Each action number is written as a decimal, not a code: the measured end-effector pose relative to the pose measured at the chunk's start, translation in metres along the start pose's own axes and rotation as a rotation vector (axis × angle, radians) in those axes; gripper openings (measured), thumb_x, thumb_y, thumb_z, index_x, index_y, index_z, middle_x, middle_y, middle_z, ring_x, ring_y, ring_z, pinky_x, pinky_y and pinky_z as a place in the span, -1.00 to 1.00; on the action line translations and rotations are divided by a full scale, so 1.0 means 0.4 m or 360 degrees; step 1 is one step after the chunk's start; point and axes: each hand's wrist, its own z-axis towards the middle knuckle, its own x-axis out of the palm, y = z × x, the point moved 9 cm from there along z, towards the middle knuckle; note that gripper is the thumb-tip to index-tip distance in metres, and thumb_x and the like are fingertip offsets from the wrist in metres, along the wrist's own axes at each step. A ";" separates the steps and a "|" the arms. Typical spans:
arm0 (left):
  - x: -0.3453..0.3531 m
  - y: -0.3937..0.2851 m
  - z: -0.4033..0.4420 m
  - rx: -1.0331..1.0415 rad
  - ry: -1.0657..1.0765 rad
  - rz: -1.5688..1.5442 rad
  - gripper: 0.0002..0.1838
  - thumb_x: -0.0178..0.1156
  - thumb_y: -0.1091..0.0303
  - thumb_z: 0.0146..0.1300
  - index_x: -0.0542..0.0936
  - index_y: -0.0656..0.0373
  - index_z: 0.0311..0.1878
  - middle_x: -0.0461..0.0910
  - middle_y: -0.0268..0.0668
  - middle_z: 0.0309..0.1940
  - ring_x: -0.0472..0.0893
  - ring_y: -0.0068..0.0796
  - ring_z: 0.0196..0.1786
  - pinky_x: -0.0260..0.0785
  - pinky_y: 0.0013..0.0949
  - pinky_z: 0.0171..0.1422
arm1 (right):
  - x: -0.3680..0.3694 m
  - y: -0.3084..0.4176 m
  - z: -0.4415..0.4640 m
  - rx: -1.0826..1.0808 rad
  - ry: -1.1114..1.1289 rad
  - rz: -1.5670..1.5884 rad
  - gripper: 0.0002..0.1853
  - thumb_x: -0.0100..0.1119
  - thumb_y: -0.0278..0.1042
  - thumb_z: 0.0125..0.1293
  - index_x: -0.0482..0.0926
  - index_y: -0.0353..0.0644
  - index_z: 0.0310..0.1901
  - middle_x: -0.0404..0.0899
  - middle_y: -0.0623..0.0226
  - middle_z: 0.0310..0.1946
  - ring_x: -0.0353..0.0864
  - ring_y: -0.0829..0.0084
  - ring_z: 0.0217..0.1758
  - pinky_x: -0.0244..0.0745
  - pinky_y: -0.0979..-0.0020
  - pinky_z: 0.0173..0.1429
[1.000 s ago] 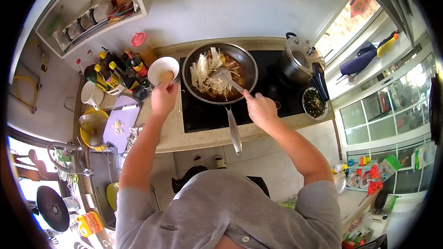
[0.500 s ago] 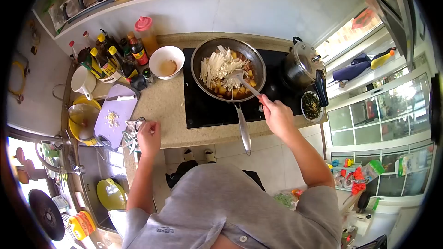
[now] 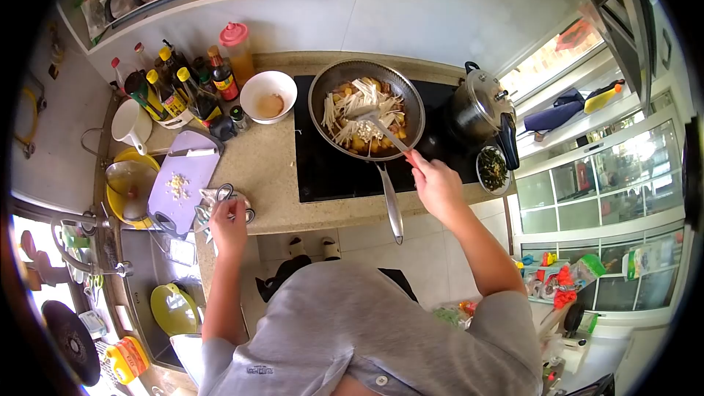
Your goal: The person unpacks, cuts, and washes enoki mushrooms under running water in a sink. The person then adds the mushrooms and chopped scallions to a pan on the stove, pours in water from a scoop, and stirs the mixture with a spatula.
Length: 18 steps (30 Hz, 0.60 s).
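A frying pan point(image 3: 400, 75) sits on the black cooktop point(image 3: 323, 176), holding pale enoki mushrooms point(image 3: 364, 95) over browned chunks in sauce. My right hand point(image 3: 438, 185) is closed round the red handle of a spatula point(image 3: 387, 134), whose head lies among the mushrooms. At the counter's front edge, my left hand point(image 3: 229, 224) is closed beside a pair of scissors point(image 3: 224, 194); whether it grips them or anything else is too small to make out. To its left lies a purple cutting board point(image 3: 165, 198) with chopped garlic point(image 3: 177, 186) and a knife point(image 3: 192, 152).
A white bowl point(image 3: 268, 88) and sauce bottles point(image 3: 187, 95) stand left of the pan. On the right are a pressure cooker point(image 3: 477, 103) and a plate of dark greens point(image 3: 493, 169). The sink point(image 3: 150, 268) with a yellow-green basin point(image 3: 174, 309) is at lower left.
My left hand has moved from beside the white bowl down and left to the scissors. My right hand has kept the spatula, and the mushrooms have spread across the pan.
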 end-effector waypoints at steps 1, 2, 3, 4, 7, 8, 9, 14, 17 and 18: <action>-0.008 0.007 -0.010 -0.0004 0.0002 -0.0003 -0.87 0.36 0.46 0.23 0.65 0.33 -0.36 0.59 -0.17 -0.49 0.59 -0.28 -0.43 0.42 -0.26 -0.27 | -0.013 -0.003 -0.018 0.0001 0.0003 -0.0004 -0.61 0.25 -0.36 0.32 0.64 -0.01 0.19 0.61 0.10 -0.44 0.66 0.04 -0.42 0.56 0.06 -0.35; -0.012 0.015 -0.022 -0.0024 0.0028 0.0030 -0.86 0.36 0.46 0.24 0.65 0.33 -0.37 0.59 -0.17 -0.49 0.59 -0.28 -0.43 0.41 -0.26 -0.28 | -0.017 -0.007 -0.034 0.0016 0.0045 0.0055 -0.59 0.26 -0.39 0.30 0.64 -0.01 0.20 0.61 0.11 -0.44 0.65 0.03 -0.42 0.55 0.05 -0.34; -0.014 0.021 -0.029 -0.0042 0.0059 0.0066 -0.85 0.36 0.45 0.24 0.64 0.34 -0.37 0.59 -0.17 -0.49 0.58 -0.28 -0.43 0.41 -0.25 -0.28 | -0.018 -0.007 -0.045 0.0037 0.0087 0.0117 -0.57 0.28 -0.42 0.28 0.64 -0.02 0.21 0.61 0.13 -0.43 0.64 0.02 -0.41 0.54 0.05 -0.34; -0.012 0.019 -0.031 -0.0038 0.0071 0.0069 -0.85 0.36 0.45 0.24 0.64 0.34 -0.37 0.59 -0.17 -0.49 0.58 -0.28 -0.43 0.41 -0.25 -0.28 | -0.020 0.016 -0.034 -0.0006 0.0033 0.0110 -0.64 0.23 -0.36 0.34 0.66 -0.04 0.16 0.62 0.08 -0.46 0.66 0.01 -0.43 0.56 0.04 -0.34; -0.001 0.011 -0.038 -0.0054 0.0067 0.0058 -0.84 0.34 0.45 0.26 0.63 0.33 -0.38 0.58 -0.19 -0.49 0.57 -0.29 -0.44 0.40 -0.25 -0.29 | 0.059 -0.002 0.034 0.0042 0.0037 0.0049 -0.67 0.20 -0.36 0.36 0.66 -0.07 0.15 0.63 0.04 -0.47 0.66 -0.02 -0.43 0.57 0.04 -0.32; 0.006 0.006 -0.030 -0.0050 0.0079 0.0084 -0.84 0.33 0.45 0.27 0.63 0.33 -0.38 0.58 -0.19 -0.49 0.57 -0.29 -0.44 0.39 -0.25 -0.30 | 0.091 -0.030 0.051 0.0097 0.0039 0.0062 -0.67 0.17 -0.34 0.38 0.66 -0.08 0.15 0.64 0.01 -0.47 0.65 -0.03 -0.43 0.58 0.04 -0.31; 0.009 0.002 -0.027 -0.0046 0.0090 0.0111 -0.85 0.32 0.44 0.27 0.63 0.32 -0.38 0.58 -0.19 -0.49 0.56 -0.29 -0.44 0.39 -0.25 -0.30 | 0.085 -0.031 0.042 0.0099 0.0039 0.0063 -0.67 0.17 -0.34 0.38 0.66 -0.08 0.15 0.64 0.01 -0.47 0.65 -0.03 -0.43 0.58 0.04 -0.31; -0.007 0.037 -0.022 -0.0001 0.0013 0.0094 -0.88 0.33 0.45 0.25 0.65 0.32 -0.35 0.59 -0.19 -0.48 0.57 -0.29 -0.44 0.40 -0.26 -0.29 | 0.048 -0.016 0.020 0.0047 0.0159 0.0115 -0.67 0.19 -0.33 0.37 0.66 -0.08 0.14 0.64 -0.04 -0.44 0.66 -0.07 -0.37 0.57 0.03 -0.28; 0.000 0.064 -0.034 -0.0024 0.0059 0.0122 -0.88 0.33 0.45 0.24 0.66 0.31 -0.34 0.59 -0.18 -0.48 0.57 -0.28 -0.44 0.40 -0.25 -0.29 | 0.065 -0.023 0.052 0.0219 0.0220 0.0122 -0.69 0.21 -0.35 0.37 0.66 -0.07 0.13 0.67 -0.07 -0.34 0.67 -0.07 -0.31 0.57 0.02 -0.21; 0.007 0.071 -0.033 -0.0055 0.0092 0.0143 -0.88 0.34 0.44 0.24 0.66 0.31 -0.34 0.58 -0.18 -0.48 0.57 -0.28 -0.44 0.40 -0.24 -0.29 | 0.058 -0.013 0.067 0.0166 0.0184 0.0180 -0.69 0.21 -0.34 0.37 0.67 -0.06 0.12 0.68 -0.04 -0.32 0.67 -0.06 -0.30 0.57 0.03 -0.21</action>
